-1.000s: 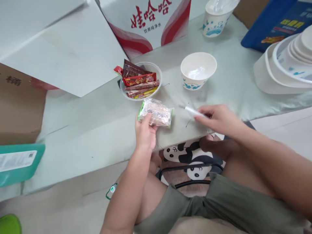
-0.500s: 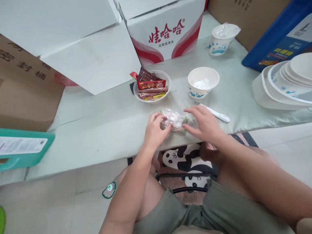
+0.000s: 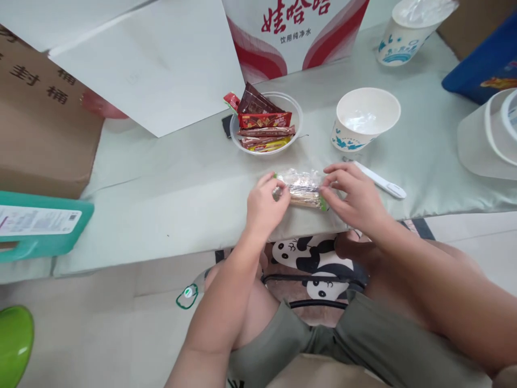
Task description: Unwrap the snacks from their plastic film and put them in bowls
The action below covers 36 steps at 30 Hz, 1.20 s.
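A crinkled clear plastic packet (image 3: pixel 304 188) with green ends lies near the table's front edge. Thin pale sticks seem to show through it. My left hand (image 3: pixel 267 205) pinches its left end between thumb and fingers. My right hand (image 3: pixel 353 194) has thumb and fingertips closed at the right end. Just beyond the packet is a clear plastic bowl (image 3: pixel 298 132) of wrapped snack sticks (image 3: pixel 266 132). A paper cup (image 3: pixel 351 141) with clear plastic inside stands beyond my right hand, and a white-handled utility knife (image 3: pixel 382 180) lies beside that hand.
White cartons (image 3: pixel 161 70) and a red-and-white box (image 3: pixel 299 46) line the back. Another paper cup (image 3: pixel 398 43) is at back right, near a blue container (image 3: pixel 480 70) and white tubs (image 3: pixel 474 140). A green jug (image 3: pixel 56 221) lies at left; a green stool (image 3: pixel 14 339) is below.
The packet looks flatter and straighter, with its sticks showing more clearly. My right fingers have come in onto its right end. The whole view has shifted a little downward and closer.
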Available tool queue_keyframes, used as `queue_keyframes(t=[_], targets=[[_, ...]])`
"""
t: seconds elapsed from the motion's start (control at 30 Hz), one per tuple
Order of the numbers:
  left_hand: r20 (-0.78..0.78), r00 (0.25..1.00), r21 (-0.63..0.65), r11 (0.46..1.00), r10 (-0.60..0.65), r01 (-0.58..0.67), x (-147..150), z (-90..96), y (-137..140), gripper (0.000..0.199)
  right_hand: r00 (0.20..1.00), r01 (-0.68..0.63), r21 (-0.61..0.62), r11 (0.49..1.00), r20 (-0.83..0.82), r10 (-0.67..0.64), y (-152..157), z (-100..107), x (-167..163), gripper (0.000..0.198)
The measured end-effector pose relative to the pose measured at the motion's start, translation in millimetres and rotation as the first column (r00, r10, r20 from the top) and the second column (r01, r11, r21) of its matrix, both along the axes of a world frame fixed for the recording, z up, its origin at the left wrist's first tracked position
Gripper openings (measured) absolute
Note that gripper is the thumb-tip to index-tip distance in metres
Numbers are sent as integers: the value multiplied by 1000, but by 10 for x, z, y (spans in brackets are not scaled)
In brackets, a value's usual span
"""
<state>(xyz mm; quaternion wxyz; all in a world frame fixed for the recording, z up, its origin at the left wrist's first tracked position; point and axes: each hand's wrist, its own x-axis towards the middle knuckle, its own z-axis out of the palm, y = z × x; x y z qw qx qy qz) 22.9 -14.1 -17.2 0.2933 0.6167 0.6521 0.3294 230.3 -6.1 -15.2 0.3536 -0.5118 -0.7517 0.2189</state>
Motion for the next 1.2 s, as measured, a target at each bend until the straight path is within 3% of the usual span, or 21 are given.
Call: queue_keyframes(t=[0.13,0.23,0.33,0.4,0.47,0.57,0.67,0.73,0.8,1.03,1.2], targets=[[224,961,-51,987,162,-155,-158,-27,101,11,981,185,-130,974,-26,-190,41,55,184,8],[411,857,-166,950,310,-264,-364,20,176,10,956,283,-342,896,25,-292,41,109,377,9],[378,829,-326,897,412,-297,-589,90,195,12,931,356,-445,822,93,-353,14,143,550,8],[211,867,-373,857,452,-356,-703,109,179,14,909,416,-383,825,168,-380,-6,154,616,6],[84,885,-314,855,458,-413,-761,89,166,10,899,425,-222,877,220,-380,-26,156,617,11],[145,908,-126,917,394,-378,-739,1,203,26,934,271,25,962,236,-269,-43,128,490,25],[235,932,-23,960,277,-280,-654,-95,309,36,951,111,47,993,284,-120,3,49,299,43],[229,942,-2,967,247,-253,-610,-129,381,21,950,86,-15,996,301,-78,69,-7,206,41],[238,943,47,967,231,-249,-593,-128,428,10,955,96,-39,995,284,-81,133,-33,163,27],[418,906,334,918,58,-213,-630,24,295,26,987,120,210,970,83,-140,103,113,221,12],[507,861,314,938,-38,-144,-661,145,0,31,992,45,293,955,104,-78,-63,220,326,10]])
